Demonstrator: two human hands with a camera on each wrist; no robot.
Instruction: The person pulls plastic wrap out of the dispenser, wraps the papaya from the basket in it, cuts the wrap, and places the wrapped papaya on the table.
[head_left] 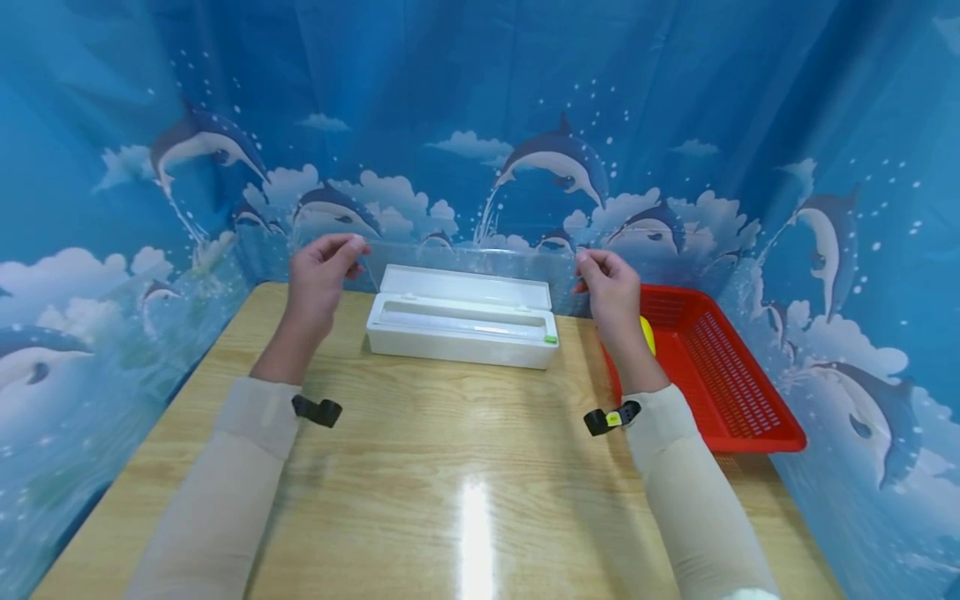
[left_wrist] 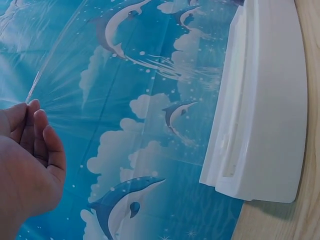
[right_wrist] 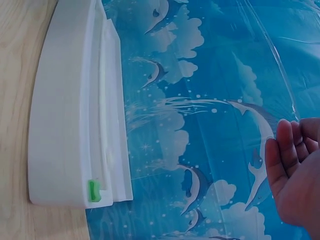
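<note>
A sheet of clear cling film point(head_left: 480, 250) is stretched between my two hands, above and behind a white cling film dispenser point(head_left: 461, 346). My left hand point(head_left: 318, 275) pinches one upper corner between thumb and fingertips, just left of the dispenser. The other corner is pinched by my right hand point(head_left: 615, 292), off the dispenser's right end. In the right wrist view, the film's gathered top edge point(right_wrist: 275, 55) runs taut to the fingertips. The dispenser's lid point(head_left: 465, 286) is tipped back, exposing the long trough. A green slide cutter point(head_left: 551, 339) sits at its right end.
On the right of the wooden table point(head_left: 420, 458) stands a red plastic basket point(head_left: 750, 375). Something yellow point(head_left: 647, 335) inside it is partly hidden by my right forearm. A blue dolphin-print curtain point(head_left: 465, 83) encloses the back and sides.
</note>
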